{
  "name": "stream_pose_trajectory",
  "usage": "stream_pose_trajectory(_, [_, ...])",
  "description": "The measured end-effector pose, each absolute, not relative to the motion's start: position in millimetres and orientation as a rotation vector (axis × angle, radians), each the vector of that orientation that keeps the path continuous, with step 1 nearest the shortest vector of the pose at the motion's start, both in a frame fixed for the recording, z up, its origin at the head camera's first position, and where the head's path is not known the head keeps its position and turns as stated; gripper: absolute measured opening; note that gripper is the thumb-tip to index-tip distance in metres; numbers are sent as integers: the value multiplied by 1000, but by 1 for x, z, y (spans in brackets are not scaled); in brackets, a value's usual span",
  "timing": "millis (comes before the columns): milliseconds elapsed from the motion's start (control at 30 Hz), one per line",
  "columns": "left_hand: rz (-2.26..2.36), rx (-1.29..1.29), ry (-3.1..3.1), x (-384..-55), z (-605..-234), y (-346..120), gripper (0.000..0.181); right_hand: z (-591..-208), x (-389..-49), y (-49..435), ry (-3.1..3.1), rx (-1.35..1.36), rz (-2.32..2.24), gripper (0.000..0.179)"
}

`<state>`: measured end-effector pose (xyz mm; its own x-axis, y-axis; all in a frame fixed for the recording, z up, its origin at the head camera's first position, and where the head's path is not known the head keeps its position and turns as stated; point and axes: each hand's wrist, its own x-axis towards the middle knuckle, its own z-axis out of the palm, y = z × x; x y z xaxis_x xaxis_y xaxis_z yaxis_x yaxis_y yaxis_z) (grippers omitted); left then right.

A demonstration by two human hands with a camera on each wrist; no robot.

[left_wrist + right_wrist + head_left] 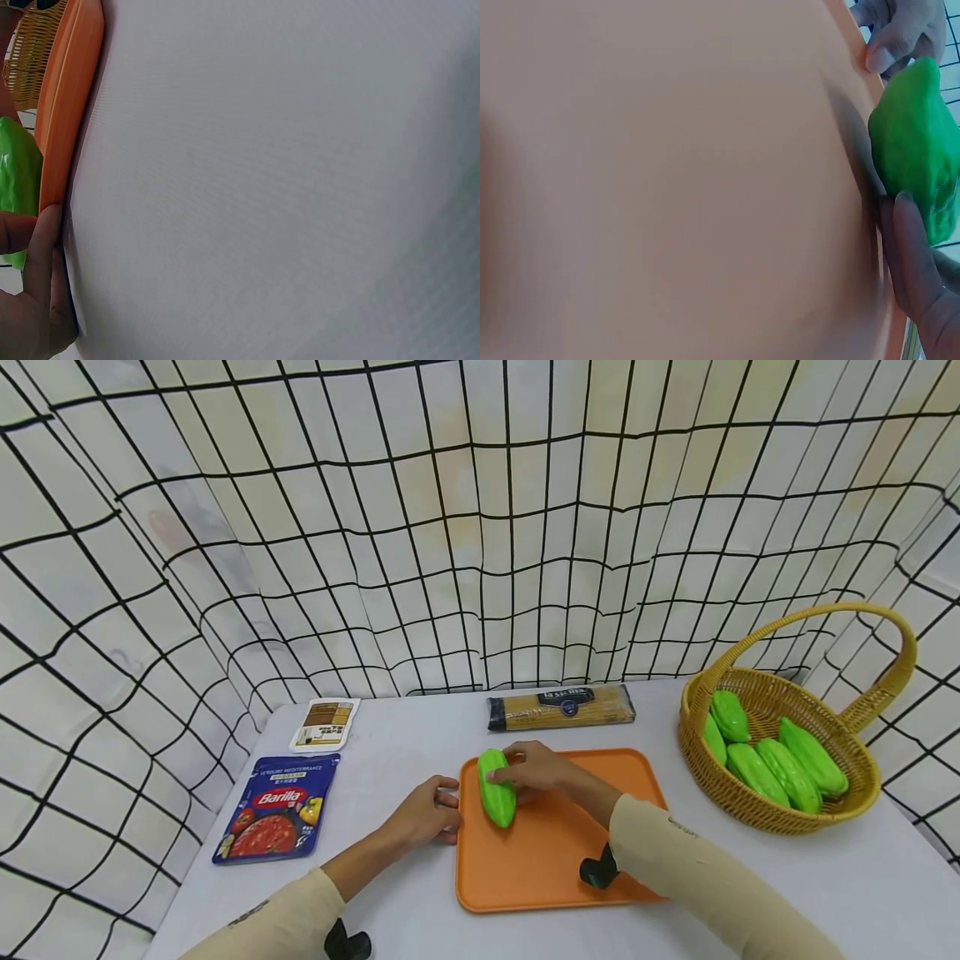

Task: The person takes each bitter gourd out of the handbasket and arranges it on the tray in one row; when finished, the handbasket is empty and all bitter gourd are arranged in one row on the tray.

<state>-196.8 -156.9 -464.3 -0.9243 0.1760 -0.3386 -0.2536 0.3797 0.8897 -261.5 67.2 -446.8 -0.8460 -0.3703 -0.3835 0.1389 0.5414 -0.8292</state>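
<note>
"Sleeves (690, 868) are nearest, the right one crossing the tray (540, 868). And the hands?"

"Left hand (423, 813) touches the tray's left rim, fingers loosely bent; right hand (538, 768) pinches the gourd (497, 803) over the tray's left end."

"Danger?"

"With weak pinch, the glossy gourd could slip."

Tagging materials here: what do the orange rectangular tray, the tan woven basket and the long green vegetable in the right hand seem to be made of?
Orange rectangular tray: likely matte plastic, given its smooth, even surface and rounded corners.
Tan woven basket: apparently wicker, by its weave; natural or synthetic unclear.
Long green vegetable: shiny highlights suggest glossy plastic; real skin remains possible.
</note>
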Motion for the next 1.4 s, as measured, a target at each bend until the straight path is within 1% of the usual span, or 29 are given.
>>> stream_pose_trajectory(800, [1578, -64, 2268, -194, -460, -156, 59, -444, -256, 44, 2254, -120, -1359, 64])
stream_pose_trajectory(1400, [1566, -59, 2297, -194, -461, -155, 59, -446, -254, 50, 2236, -151, -1386, 72])
